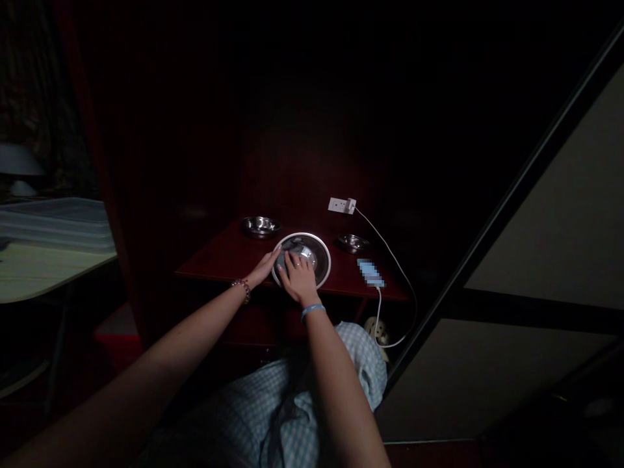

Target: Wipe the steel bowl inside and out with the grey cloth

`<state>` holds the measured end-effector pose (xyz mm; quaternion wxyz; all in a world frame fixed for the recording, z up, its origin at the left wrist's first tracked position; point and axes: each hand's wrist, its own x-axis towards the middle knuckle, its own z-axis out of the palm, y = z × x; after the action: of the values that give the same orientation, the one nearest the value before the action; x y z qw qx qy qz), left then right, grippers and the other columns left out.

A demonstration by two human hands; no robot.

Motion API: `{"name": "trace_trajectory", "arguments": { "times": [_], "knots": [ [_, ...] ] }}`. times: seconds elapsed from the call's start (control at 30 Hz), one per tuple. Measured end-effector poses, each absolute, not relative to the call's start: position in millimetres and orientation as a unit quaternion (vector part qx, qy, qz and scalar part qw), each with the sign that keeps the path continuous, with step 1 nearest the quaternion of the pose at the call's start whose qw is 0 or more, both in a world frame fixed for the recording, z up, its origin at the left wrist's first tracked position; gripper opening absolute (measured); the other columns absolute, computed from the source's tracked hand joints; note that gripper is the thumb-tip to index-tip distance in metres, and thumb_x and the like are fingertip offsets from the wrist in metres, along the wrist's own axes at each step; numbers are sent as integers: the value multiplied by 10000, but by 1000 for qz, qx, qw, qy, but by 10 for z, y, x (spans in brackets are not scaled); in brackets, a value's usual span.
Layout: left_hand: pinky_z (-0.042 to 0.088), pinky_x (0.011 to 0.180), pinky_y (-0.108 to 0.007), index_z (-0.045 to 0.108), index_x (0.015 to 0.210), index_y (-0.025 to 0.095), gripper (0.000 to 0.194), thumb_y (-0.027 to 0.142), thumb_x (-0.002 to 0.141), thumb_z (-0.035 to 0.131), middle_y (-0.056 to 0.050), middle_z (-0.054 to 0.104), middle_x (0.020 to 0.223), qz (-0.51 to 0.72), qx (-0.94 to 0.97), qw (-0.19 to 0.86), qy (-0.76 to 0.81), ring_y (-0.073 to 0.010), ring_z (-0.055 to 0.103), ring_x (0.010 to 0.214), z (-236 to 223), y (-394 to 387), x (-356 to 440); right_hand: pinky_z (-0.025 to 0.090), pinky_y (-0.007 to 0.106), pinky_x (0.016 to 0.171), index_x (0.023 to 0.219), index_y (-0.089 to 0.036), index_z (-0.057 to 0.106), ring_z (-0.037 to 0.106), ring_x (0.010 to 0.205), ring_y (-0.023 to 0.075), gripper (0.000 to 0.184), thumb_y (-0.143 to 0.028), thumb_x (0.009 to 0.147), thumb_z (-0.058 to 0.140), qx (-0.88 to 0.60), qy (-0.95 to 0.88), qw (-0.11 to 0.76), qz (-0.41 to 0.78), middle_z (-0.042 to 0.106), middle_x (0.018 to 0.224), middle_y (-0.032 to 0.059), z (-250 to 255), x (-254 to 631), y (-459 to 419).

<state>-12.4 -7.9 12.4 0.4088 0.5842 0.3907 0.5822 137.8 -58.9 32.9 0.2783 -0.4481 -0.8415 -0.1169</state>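
A shiny metal bowl (322,255) with a wide pale rim is tilted up on the dark red shelf, its round face towards me. My left hand (266,266), with a beaded bracelet at the wrist, grips the bowl's left edge. Across the bowl's face lies my right hand (299,278), fingers spread and stretched out, a blue band on its wrist. A dull grey patch shows beside the right fingertips; whether it is a cloth or shading, I cannot make out. Two smaller metal bowls stand behind, one at the left (260,226) and one at the right (353,244).
A phone (370,273) lies on the shelf (209,260) at the right, its white cable (390,250) running to a wall socket (337,205). At the left, stacked clear plastic boxes (58,224) sit on a pale table (43,270). Checked blue fabric (292,403) covers my lap.
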Motion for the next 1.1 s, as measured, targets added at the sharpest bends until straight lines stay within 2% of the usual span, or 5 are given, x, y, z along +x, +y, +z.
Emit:
{"name": "trace_trajectory", "arguments": {
  "times": [0.27,0.4,0.7,0.97,1.1],
  "knots": [
    [443,1028,-393,740,1052,142,668,714,739,594,-123,744,1127,589,586,416,370,-322,634,1140,173,-153,-85,218,491,1127,1471,-82,431,404,1354,336,586,-442,1026,311,-521,-782,318,-129,464,1484,198,334,1423,-535],
    [469,987,-395,731,1062,132,662,704,763,583,-132,745,1115,587,578,433,365,-315,660,1081,165,-170,-87,251,518,1090,1404,-53,510,444,1301,351,589,-438,1022,282,-551,-745,349,-140,530,1412,227,355,1459,-514],
    [484,953,-400,715,1049,124,762,790,731,530,-133,760,1033,595,565,418,390,-306,671,1028,146,-155,-120,322,465,988,881,-59,788,559,1108,337,595,-360,1017,294,-608,-739,234,-173,734,841,230,480,1506,-554],
    [474,946,-374,705,1057,122,718,749,746,545,-126,750,1063,625,533,401,404,-280,665,1021,91,-66,-158,319,424,1013,966,-111,773,624,1007,258,514,-431,1006,372,-578,-783,205,-104,744,992,162,495,1440,-654],
    [474,928,-363,717,1019,120,638,687,765,569,-116,756,982,654,505,403,393,-256,669,972,93,-40,-164,328,421,1034,1004,-155,762,541,1155,270,477,-467,1005,402,-508,-829,228,-57,697,1125,137,467,1389,-688]
  ]
}}
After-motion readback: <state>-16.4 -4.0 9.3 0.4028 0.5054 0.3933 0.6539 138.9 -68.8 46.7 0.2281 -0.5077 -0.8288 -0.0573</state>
